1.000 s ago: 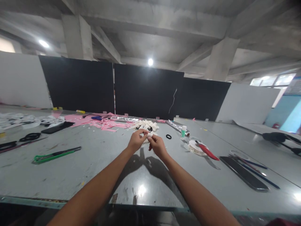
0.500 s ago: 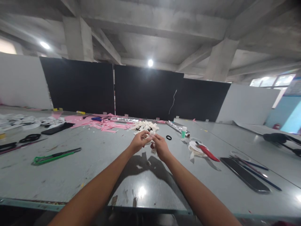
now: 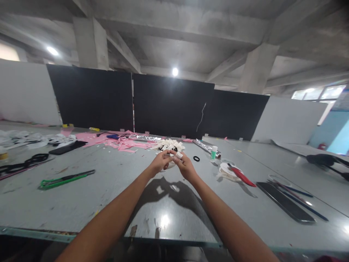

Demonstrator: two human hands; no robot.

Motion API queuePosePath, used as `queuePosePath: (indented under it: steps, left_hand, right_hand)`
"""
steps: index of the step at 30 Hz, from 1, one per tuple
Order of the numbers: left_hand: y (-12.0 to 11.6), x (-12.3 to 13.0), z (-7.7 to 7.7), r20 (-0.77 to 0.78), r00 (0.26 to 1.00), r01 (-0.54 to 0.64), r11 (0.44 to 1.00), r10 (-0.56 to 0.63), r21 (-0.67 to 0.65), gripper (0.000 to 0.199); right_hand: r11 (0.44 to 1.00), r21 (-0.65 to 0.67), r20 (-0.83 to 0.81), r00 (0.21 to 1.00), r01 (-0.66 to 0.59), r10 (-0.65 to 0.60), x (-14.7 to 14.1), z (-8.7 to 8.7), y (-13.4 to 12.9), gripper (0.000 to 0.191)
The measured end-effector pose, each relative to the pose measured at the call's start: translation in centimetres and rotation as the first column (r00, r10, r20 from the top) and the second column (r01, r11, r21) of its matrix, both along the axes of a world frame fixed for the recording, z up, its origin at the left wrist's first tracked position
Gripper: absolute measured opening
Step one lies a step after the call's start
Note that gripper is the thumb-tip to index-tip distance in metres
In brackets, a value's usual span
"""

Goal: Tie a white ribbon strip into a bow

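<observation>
My left hand (image 3: 160, 162) and my right hand (image 3: 186, 166) meet above the middle of the grey table (image 3: 114, 203), fingertips pinched close together. Between them is a small white strip (image 3: 179, 155), its upper end showing over the right hand's fingers; whether it is paper or ribbon I cannot make out. Both hands grip it, and part of it is hidden by the fingers. Just behind them lies a heap of cream-white strips (image 3: 171, 144) with some black bits in it. A black ring (image 3: 196, 158) rests to the right of my right hand.
On the left lies a green utility knife (image 3: 64, 180). Pink scraps (image 3: 122, 143) spread along the back. To the right are a glue stick (image 3: 213, 153), a ribbon roll (image 3: 227, 171) under a red-handled tool (image 3: 243, 177), and a black flat slab (image 3: 285, 202). Black panels (image 3: 171, 105) stand behind.
The white strip has turned in my fingers: the end that hung below my right hand no longer shows, and a white end now sticks up. Both hands stay almost in place.
</observation>
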State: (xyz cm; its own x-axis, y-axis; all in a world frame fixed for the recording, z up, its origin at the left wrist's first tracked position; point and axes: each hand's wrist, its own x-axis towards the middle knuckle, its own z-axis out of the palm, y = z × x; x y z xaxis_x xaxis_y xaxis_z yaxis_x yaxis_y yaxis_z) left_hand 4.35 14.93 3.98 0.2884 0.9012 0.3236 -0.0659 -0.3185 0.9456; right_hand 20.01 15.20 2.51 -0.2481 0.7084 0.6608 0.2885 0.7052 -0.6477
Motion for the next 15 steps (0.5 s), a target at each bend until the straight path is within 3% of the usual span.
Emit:
queuePosePath:
  steps: [3, 9, 15]
  left_hand:
    - [0.57, -0.43, -0.17, 0.082, 0.997, -0.006, 0.999, 0.009, -0.048, 0.037]
    - [0.71, -0.02, -0.49, 0.112, 0.993, -0.054, 0.991, 0.040, 0.123, 0.033]
    - [0.58, 0.37, -0.39, 0.172, 0.969, -0.199, 0.971, 0.176, 0.129, 0.033]
  right_hand:
    - [1.000, -0.010, -0.056, 0.998, 0.029, -0.030, -0.06, -0.09, 0.00, 0.039]
    - [0.991, -0.132, -0.161, 0.986, 0.019, -0.040, -0.27, -0.13, 0.00, 0.037]
    - [0.929, -0.367, -0.348, 0.934, -0.055, -0.082, -0.75, -0.84, 0.26, 0.034]
